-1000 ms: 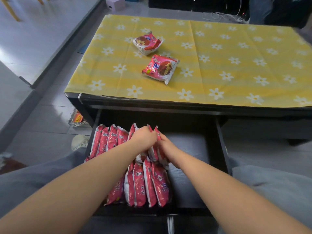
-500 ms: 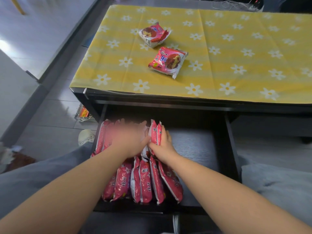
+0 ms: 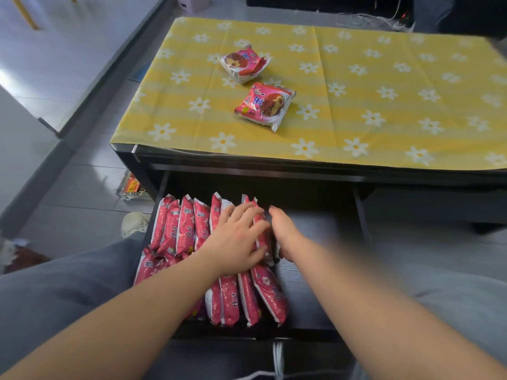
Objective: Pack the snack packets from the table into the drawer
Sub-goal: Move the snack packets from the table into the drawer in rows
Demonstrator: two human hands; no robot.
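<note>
Down in drawer (image 3: 311, 286), left hand (image 3: 236, 238) spread flat on packets (image 3: 186, 229); right hand (image 3: 285, 232) straight-fingered alongside.

The tablecloth (image 3: 356, 111) is yellow in pale and deeper bands, printed with white daisies with yellow centres. The loose packets (image 3: 264, 105) and the stacked packets (image 3: 186, 229) are pink-red with white seams. The drawer (image 3: 310, 297) is black; the trousers (image 3: 55, 297) are grey.

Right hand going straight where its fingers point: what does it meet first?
Probably the dark back of the drawer under the table; the right hand points over bare drawer floor, beside the packets.
</note>
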